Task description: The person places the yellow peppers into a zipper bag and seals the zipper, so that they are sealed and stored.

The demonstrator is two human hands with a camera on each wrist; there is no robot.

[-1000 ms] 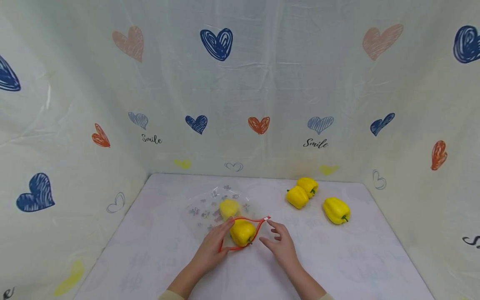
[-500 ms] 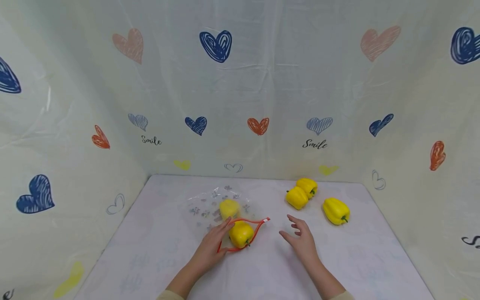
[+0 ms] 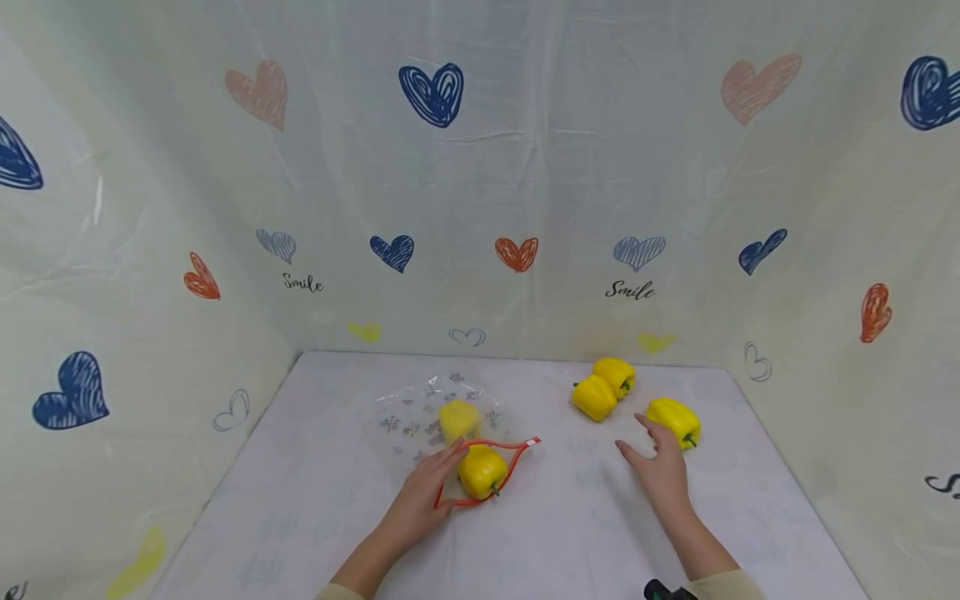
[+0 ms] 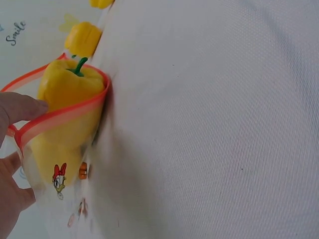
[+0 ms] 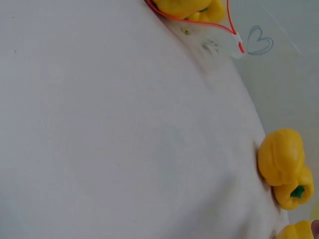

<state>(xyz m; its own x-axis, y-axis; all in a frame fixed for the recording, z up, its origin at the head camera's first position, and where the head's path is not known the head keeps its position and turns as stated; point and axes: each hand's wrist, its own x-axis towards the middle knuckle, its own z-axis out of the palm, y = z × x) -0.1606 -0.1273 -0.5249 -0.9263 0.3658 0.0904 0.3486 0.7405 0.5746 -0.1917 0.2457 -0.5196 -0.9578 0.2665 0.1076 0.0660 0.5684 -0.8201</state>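
Note:
My left hand [image 3: 420, 496] holds a clear printed zip bag [image 4: 62, 112] by its red-edged mouth, which is spread wide. One yellow bell pepper [image 3: 482, 472] sits at that mouth, its green stem facing out. Deeper inside, a second yellow pepper [image 3: 457, 419] shows through the film. My right hand [image 3: 663, 471], thumb and fingers spread apart, is just in front of a loose yellow pepper [image 3: 678, 419] at the right and partly overlaps it. Nothing is in its grasp. Only a fingertip of it shows at the right wrist view's edge.
Two more yellow peppers [image 3: 595, 396] lie against each other towards the back of the white-covered table [image 3: 525, 550]. A pale curtain [image 3: 480, 167] with printed hearts rises behind and at both sides. A small dark object [image 3: 660, 590] shows beside my right sleeve.
My right hand has left the bag's red zip end and moved right across the table to the loose pepper. The left hand and bag have stayed nearly in place.

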